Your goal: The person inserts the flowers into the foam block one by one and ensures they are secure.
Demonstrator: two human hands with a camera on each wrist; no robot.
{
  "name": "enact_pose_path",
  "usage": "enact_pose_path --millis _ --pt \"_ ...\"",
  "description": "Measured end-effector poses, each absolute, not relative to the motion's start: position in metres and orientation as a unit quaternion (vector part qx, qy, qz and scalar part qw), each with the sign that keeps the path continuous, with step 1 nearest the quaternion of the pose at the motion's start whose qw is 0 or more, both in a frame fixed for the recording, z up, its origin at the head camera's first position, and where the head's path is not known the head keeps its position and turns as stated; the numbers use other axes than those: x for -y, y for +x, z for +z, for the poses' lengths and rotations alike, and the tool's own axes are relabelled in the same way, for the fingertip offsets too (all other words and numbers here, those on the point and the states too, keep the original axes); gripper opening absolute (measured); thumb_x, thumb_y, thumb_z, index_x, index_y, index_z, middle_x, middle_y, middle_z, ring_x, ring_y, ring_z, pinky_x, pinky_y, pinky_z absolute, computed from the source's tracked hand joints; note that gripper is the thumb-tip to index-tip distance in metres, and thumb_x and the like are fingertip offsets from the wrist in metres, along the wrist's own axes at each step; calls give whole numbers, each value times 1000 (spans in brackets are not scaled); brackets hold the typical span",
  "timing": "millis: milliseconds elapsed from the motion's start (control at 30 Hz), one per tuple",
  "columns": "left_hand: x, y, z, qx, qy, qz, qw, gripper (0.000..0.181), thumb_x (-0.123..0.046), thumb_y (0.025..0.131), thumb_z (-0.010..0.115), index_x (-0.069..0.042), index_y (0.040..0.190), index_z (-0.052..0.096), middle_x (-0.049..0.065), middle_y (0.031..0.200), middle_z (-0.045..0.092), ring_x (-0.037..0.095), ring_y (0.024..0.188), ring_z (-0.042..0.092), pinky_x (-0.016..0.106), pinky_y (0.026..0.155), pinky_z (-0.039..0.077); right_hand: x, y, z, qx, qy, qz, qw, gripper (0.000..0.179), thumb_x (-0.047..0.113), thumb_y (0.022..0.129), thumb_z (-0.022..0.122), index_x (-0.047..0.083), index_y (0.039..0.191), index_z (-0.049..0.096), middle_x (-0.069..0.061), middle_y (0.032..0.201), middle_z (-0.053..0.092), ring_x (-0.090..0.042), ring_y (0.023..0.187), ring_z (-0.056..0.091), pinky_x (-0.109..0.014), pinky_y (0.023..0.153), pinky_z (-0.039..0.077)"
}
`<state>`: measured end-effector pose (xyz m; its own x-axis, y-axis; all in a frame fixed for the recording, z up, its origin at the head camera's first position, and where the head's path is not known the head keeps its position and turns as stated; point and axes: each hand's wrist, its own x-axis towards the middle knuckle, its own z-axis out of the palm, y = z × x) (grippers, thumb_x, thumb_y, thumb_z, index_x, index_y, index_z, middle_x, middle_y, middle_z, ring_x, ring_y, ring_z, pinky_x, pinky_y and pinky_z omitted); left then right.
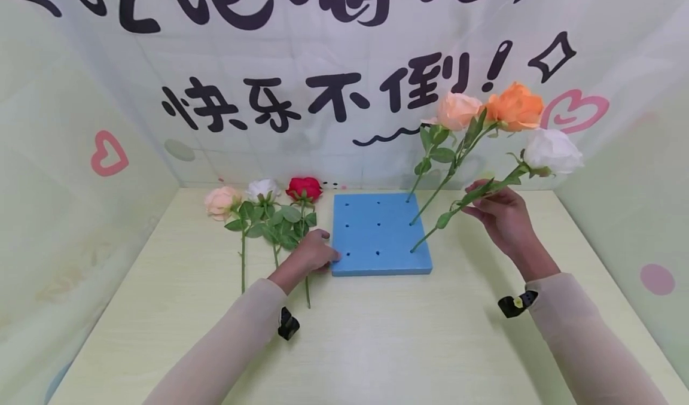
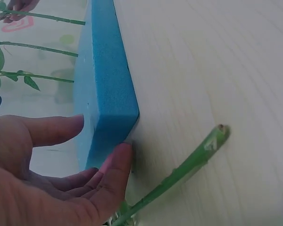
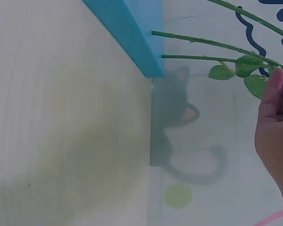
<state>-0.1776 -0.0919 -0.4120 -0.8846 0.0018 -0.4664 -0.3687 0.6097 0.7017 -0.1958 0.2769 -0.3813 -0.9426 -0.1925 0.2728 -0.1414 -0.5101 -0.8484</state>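
Note:
A blue foam board (image 1: 363,238) with rows of small holes lies on the table. In its right-hand holes stand a peach rose (image 1: 457,110), an orange rose (image 1: 515,107) and, nearest the front, a white rose (image 1: 554,152) leaning right. My right hand (image 1: 499,216) pinches the white rose's stem among its leaves; the right wrist view cuts this hand off at its edge. At the board's front left corner, my left hand (image 1: 311,253) rests with its thumb over the top and its other fingers (image 2: 115,165) along the side, loosely extended.
Left of the board lie another peach rose (image 1: 223,202), another white rose (image 1: 264,189) and a red rose (image 1: 304,188), their stems toward me. The red rose's stem passes under my left hand. A printed cloth wall (image 1: 301,154) closes the table's back.

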Motion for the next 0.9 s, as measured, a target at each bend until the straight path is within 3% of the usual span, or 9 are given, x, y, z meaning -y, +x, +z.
enact_pose_path --millis 100,300,400,467,533,667,700,833,900 --pt "99 -178 -405 -886 -93 407 201 61 -14 89 67 -1 144 42 17 108 61 19 68 57 31 63 52 -275 -194 -387 -547 -130 -826 26 22 -10 95 52 -3 110 67 -8 110 66 -17 100 66 -34 85 58" --pt "122 -182 -388 -918 -71 364 140 54 -19 91 65 1 138 49 20 136 54 30 103 59 42 83 53 -267 -193 -397 -671 -60 -737 63 18 7 98 57 9 114 64 1 111 64 -11 98 65 -30 84 58" --pt "133 -181 -384 -933 -72 333 117 38 -18 89 63 3 120 58 17 106 62 25 84 58 35 65 51 -263 -193 -401 -716 -25 -691 91 21 12 99 57 8 119 60 5 113 61 -10 96 63 -31 83 58" --pt "138 -179 -383 -941 -78 313 106 28 -18 88 64 4 106 60 11 87 58 18 68 51 28 54 44 -261 -194 -404 -734 -8 -669 114 26 13 99 56 4 123 56 6 112 59 -12 97 62 -33 83 58" --pt "141 -176 -386 -943 -90 302 109 20 -18 88 63 0 85 54 3 69 44 13 55 39 24 46 32 -259 -193 -406 -748 5 -650 136 30 14 99 55 -1 125 53 5 109 59 -17 101 61 -34 83 58" --pt "144 -171 -393 -944 -108 293 106 31 -21 88 65 -11 65 47 -2 57 44 10 47 38 22 40 29 -255 -191 -410 -765 16 -621 172 38 15 101 51 -8 131 46 -6 114 59 -32 116 55 -35 85 58" --pt "144 -170 -394 -943 -113 292 110 37 -22 88 65 -14 61 40 -3 53 37 11 45 37 22 39 27 -253 -190 -410 -766 19 -617 179 40 15 101 51 -9 132 44 -11 117 58 -35 119 53 -36 85 58" --pt "143 -169 -399 -940 -118 298 119 37 -22 88 65 -15 59 42 -3 49 43 12 43 44 23 37 31 -246 -188 -414 -774 35 -598 205 48 15 99 53 -9 139 39 -25 131 50 -37 122 51 -38 85 58" --pt "143 -169 -401 -937 -119 302 126 37 -21 87 65 -15 58 42 -2 48 45 12 42 45 24 37 33 -242 -186 -416 -775 42 -592 218 50 15 98 55 -8 139 39 -25 131 50 -37 121 52 -40 84 58"
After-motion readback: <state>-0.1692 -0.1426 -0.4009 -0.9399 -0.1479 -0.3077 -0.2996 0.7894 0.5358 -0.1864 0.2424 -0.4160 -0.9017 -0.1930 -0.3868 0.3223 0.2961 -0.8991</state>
